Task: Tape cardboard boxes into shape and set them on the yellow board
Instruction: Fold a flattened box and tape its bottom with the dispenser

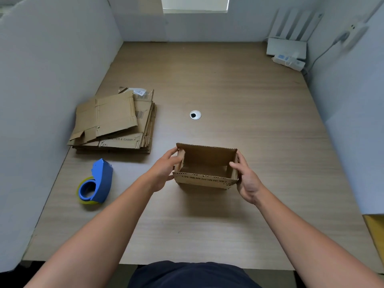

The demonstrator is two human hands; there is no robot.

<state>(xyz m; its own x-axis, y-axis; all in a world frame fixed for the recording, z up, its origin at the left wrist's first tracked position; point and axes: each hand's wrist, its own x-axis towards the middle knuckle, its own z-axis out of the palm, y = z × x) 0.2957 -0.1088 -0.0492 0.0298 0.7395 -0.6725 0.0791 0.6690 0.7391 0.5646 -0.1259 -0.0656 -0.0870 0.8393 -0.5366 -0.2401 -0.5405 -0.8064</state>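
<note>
From the head camera, a small cardboard box [207, 157] stands open-topped on the desk [228, 90], a little nearer than the middle. It is brown corrugated board with a rectangular shape. The fluted cut edges show along its rim, and a line of dark print runs along the near wall. The far flap stands upright, taller than the other walls.

The left hand [164, 171] grips the box's left end, with its fingers [173, 154] curled round the short side wall. The right hand [247, 179] pinches the right wall, thumb over the rim on the inside and the other fingers outside.

The desk top is pale wood-grain laminate, smooth and matte. To the left of the box lies a stack of flattened cardboard [116, 123] with loosely offset sheets, some printed or labelled. Nearer than the stack, a blue plastic tape dispenser [97, 181] rests on its side with a yellowish roll in it. Both are well apart from the box.

A round metal cable grommet [195, 115] sits beyond the box. In the far right corner are a white router [286, 46] and a white power strip [288, 62]. White partition panels [52, 69] close the desk on the left, far and right sides.

The yellow board [376, 231] shows only as a strip at the right edge, beside the desk. Bare desk surface lies between it and the box.
</note>
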